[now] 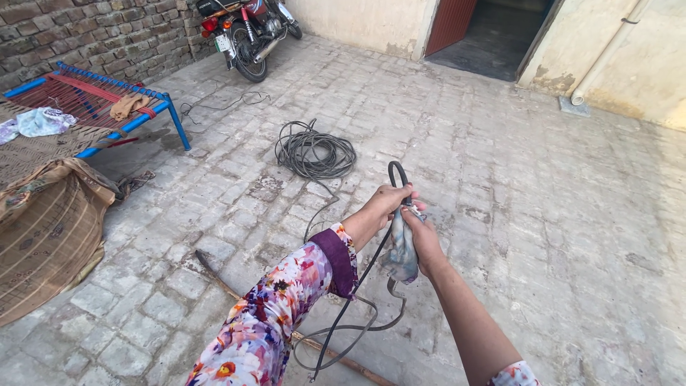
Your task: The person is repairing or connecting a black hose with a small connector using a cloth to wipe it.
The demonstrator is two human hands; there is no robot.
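I note the dark cable (395, 174) held out in front of me at arm's length, both hands meeting on it above the brick floor (500, 179). My left hand (389, 201) is closed around the cable just below the arch it forms, knuckles up, forearm stretched forward in a flowered sleeve (286, 300). My right hand (423, 239) sits just beside and slightly below the left, touching it, and is clamped on a pale blue-white cloth (401, 250) wrapped about the cable. The cloth hangs down from that fist.

The cable's run is the relation that matters here. It loops up over the hands, then drops nearly straight down and toward me, ending in loose curves on the floor near my feet. The left hand is higher on the line, the right lower.

The coiled bundle of cable (315, 152) lies well apart, ahead and to the left. A thin stick (236, 289) lies on the floor beneath my left arm. A blue-framed cot (107, 100) stands far left, a motorcycle (246, 28) beyond it.
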